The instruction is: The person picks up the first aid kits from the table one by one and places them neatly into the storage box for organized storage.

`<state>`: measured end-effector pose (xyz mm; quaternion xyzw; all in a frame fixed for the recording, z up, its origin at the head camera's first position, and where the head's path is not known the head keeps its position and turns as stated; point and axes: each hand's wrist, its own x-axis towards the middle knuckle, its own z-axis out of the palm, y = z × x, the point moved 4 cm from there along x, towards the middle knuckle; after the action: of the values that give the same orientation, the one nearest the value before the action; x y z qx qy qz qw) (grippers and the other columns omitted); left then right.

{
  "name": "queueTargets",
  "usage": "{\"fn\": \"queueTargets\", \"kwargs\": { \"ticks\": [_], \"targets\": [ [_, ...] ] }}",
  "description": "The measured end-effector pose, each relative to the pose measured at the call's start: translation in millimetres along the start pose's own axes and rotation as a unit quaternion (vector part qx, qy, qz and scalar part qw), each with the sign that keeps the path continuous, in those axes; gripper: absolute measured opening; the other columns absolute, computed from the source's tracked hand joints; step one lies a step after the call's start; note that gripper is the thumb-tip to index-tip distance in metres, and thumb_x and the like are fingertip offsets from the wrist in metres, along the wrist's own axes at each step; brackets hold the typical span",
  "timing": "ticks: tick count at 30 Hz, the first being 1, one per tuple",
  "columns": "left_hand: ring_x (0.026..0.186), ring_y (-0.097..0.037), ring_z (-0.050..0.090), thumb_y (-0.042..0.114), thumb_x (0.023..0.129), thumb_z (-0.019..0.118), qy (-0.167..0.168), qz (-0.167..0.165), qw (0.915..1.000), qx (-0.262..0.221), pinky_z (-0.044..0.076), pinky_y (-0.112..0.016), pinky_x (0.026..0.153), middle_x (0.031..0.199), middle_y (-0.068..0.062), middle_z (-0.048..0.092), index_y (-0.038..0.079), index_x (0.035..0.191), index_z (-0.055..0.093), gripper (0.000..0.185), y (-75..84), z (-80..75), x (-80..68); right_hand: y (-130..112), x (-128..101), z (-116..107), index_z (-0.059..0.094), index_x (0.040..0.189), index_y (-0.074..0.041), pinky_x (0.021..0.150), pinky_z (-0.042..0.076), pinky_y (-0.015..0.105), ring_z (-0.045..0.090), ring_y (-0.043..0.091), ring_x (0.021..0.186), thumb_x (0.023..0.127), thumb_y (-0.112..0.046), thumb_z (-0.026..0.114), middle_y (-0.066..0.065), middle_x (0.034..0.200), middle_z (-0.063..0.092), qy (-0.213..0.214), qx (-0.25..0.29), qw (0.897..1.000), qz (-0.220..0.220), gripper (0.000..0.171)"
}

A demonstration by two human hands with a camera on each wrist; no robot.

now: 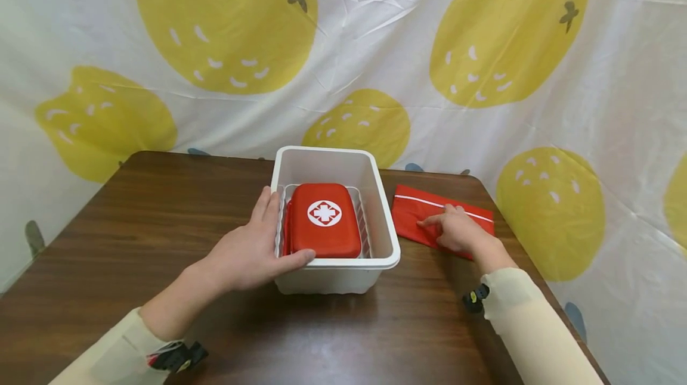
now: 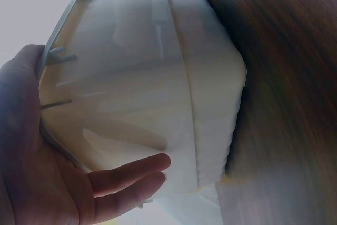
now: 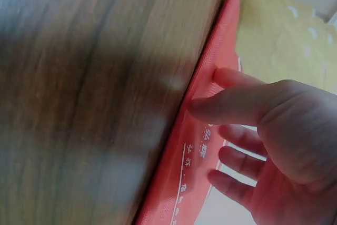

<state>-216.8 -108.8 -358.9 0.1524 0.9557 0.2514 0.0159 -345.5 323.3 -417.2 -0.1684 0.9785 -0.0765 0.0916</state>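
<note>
- Left hand (image 1: 252, 251): fingers clasp white bin (image 1: 387, 236) rim; red first-aid case (image 1: 324, 220) already inside, beside them.
- Right hand (image 1: 456, 230): fingers spread flat on red pouch (image 1: 413, 209), not yet binned, on tabletop (image 1: 161, 224).

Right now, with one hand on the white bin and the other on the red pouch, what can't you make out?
- Whatever lies under the red hard-shell first-aid case in the white plastic bin: the case covers it in the head view.
- Bin contents in the left wrist view: only the outer wall shows, with the left hand gripping it.
- White lettering on the flat red fabric pouch: blurred in the right wrist view, partly under the right hand.
</note>
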Motion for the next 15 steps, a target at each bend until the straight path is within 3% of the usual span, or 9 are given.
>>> {"fn": "queueTargets", "kwargs": {
  "ticks": [3,6,10,13,15],
  "targets": [
    [0.102,-0.043,0.078,0.082,0.092,0.063,0.002,0.0,1.0,0.0,0.062,-0.056,0.093,0.184,-0.026,0.005,-0.001,0.175,0.006,0.131,-0.5,0.7,0.0,-13.6,-7.5,-8.0,0.076,0.141,-0.019,0.105,0.052,0.064,0.049,0.058,0.132,0.089,0.001,0.074,0.032,0.149,0.053,-0.006,-0.011,1.0,0.011,0.055],
    [0.102,-0.042,0.078,0.082,0.092,0.063,0.0,-0.001,1.0,-0.002,0.062,-0.055,0.093,0.184,-0.025,0.005,-0.001,0.175,0.006,0.131,-0.7,1.6,-0.3,-17.6,-8.9,-9.6,0.074,0.142,-0.017,0.109,0.049,0.071,0.046,0.065,0.138,0.09,-0.001,0.075,0.035,0.158,0.046,-0.022,-0.012,1.0,0.012,0.054],
    [0.099,-0.041,0.078,0.082,0.092,0.063,0.001,0.002,1.0,-0.003,0.062,-0.055,0.092,0.184,-0.025,0.005,-0.001,0.175,0.007,0.13,-1.0,2.2,-0.4,-20.7,-10.0,-10.2,0.073,0.146,-0.023,0.101,0.054,0.061,0.052,0.053,0.127,0.093,-0.014,0.082,0.027,0.137,0.057,-0.037,-0.029,0.999,0.015,0.055],
    [0.098,-0.04,0.078,0.081,0.092,0.064,0.003,0.003,1.0,-0.005,0.062,-0.055,0.092,0.184,-0.025,0.005,-0.001,0.175,0.007,0.13,-1.4,1.6,-0.5,-24.6,-11.2,-10.5,0.069,0.152,-0.027,0.092,0.055,0.053,0.053,0.041,0.118,0.094,-0.025,0.084,0.018,0.122,0.054,-0.054,-0.035,0.998,0.027,0.06],
    [0.098,-0.04,0.078,0.08,0.092,0.064,0.003,0.002,1.0,-0.006,0.062,-0.055,0.092,0.184,-0.025,0.005,-0.001,0.175,0.007,0.13,-1.5,1.4,-0.6,-27.2,-11.7,-9.3,0.066,0.155,-0.028,0.089,0.054,0.049,0.056,0.037,0.11,0.094,-0.026,0.084,0.017,0.12,0.05,-0.068,-0.027,0.997,0.034,0.064]
  ]
}}
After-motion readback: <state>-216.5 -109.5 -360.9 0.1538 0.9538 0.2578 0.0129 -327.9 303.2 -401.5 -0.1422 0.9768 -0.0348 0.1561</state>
